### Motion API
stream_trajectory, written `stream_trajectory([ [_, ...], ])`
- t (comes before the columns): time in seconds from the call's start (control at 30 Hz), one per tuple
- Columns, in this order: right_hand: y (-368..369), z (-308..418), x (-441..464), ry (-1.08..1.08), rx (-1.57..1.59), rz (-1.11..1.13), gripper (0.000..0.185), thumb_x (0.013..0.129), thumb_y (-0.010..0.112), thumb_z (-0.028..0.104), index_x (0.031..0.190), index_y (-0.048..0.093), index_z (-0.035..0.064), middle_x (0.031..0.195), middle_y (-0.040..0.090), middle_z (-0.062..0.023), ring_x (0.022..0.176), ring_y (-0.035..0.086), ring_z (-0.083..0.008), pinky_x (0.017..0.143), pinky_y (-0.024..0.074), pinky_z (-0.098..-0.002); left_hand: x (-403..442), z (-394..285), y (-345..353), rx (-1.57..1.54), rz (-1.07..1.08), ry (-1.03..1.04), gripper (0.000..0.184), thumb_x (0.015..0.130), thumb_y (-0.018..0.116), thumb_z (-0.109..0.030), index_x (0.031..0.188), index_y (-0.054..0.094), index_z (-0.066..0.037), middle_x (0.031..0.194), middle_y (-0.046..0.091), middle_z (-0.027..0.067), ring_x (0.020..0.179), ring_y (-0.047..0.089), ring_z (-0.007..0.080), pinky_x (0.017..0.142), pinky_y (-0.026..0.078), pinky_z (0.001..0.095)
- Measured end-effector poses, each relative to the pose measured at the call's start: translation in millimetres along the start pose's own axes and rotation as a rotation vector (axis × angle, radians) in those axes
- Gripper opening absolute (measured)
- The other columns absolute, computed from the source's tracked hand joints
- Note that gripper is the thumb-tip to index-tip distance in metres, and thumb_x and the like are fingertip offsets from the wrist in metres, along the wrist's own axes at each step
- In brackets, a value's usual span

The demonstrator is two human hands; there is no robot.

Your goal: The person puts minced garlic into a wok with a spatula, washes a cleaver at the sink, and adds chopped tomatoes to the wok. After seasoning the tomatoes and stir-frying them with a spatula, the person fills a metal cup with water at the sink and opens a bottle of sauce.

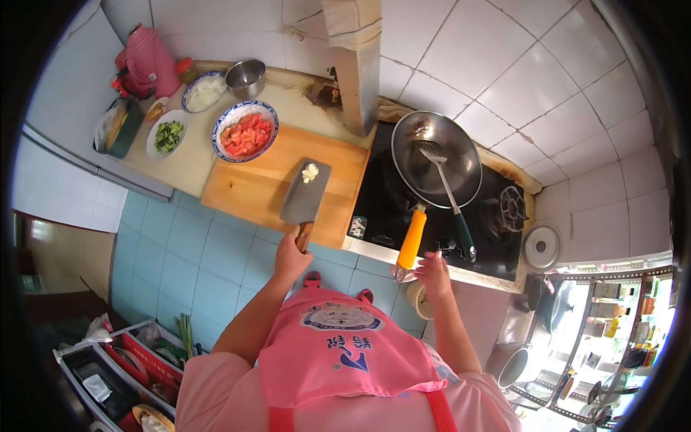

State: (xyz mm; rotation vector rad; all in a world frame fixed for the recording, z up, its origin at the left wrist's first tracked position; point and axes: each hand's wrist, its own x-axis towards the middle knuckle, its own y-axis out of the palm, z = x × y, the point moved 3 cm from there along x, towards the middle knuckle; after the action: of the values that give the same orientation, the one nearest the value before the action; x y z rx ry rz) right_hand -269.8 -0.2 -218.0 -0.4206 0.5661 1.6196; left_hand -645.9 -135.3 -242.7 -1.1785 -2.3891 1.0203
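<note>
My left hand [291, 261] is wrapped round the wooden handle of a cleaver [306, 198], whose broad blade lies over the cutting board [241, 183]. On the flat of the blade sits a small heap of pale chopped pieces that look like garlic [310, 173]. My right hand [433, 275] is at the stove's front edge, just right of the end of the wok's yellow handle [412, 240]. Its fingers are partly spread, and nothing shows in them. The wok [421, 169] sits on the left burner, and a spatula [448, 183] with a dark green handle rests in it.
A bowl of chopped tomatoes [247, 133] stands at the board's back left corner. Behind it are a plate of pale slices [206, 92], a metal bowl [246, 78], a bowl of green pieces [168, 137] and a pink thermos [151, 61]. A post [354, 72] rises beside the stove [374, 187].
</note>
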Motion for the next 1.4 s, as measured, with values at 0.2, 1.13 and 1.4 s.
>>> stream_trajectory([
  [0.2, 133.6, 63.9, -76.4, 0.04, 0.322, 0.143, 0.058, 0.097, 0.035, 0.058, 0.123, 0.045, 0.0073, 0.108, 0.059, -0.0113, 0.082, 0.059, -0.021, 0.064, 0.0514, -0.0372, 11.3, 4.7, -6.9, -0.058, 0.053, 0.006, 0.033, 0.065, 0.067, -0.011, 0.09, 0.05, 0.001, 0.088, 0.058, 0.0226, 0.086, 0.057, 0.0418, 0.072, 0.046, 0.0464],
  [1.13, 107.7, 48.5, -56.3, 0.013, 0.328, 0.164, 0.036, 0.096, 0.051, 0.04, 0.121, 0.05, 0.0143, 0.083, 0.052, -0.0015, 0.06, 0.047, -0.0115, 0.05, 0.0354, -0.0248, 19.8, 20.4, -17.9, -0.065, 0.106, 0.05, 0.035, 0.065, 0.068, -0.011, 0.091, 0.048, 0.0, 0.089, 0.057, 0.0222, 0.086, 0.057, 0.0414, 0.073, 0.046, 0.0461],
  [1.4, 87.4, 33.8, -49.5, 0.103, 0.437, 0.152, 0.063, 0.092, 0.044, 0.061, 0.125, 0.05, 0.0081, 0.098, 0.061, -0.0152, 0.065, 0.061, -0.0251, 0.055, 0.0564, -0.041, 22.0, 26.7, -13.1, -0.088, 0.167, -0.008, 0.039, 0.065, 0.069, -0.013, 0.096, 0.048, 0.0, 0.096, 0.055, 0.022, 0.094, 0.054, 0.0416, 0.08, 0.045, 0.0468],
])
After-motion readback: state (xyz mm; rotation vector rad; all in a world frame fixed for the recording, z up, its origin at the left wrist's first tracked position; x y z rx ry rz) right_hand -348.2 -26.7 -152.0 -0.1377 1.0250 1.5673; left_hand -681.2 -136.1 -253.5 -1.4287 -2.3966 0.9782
